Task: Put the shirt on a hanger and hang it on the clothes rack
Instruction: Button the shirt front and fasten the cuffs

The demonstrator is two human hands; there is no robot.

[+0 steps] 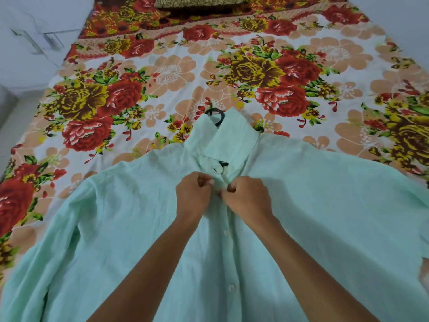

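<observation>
While shirt (325,217) lies flat, hands pinch placket near collar.

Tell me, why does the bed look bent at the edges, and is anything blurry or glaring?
Head view: the wide-angle lens bows the floral bedsheet outward toward the frame edges. Lighting is soft and even, with no glare and only faint shadow under the hands. The mint shirt looks slightly soft, and the hanger hook stays readable.
</observation>
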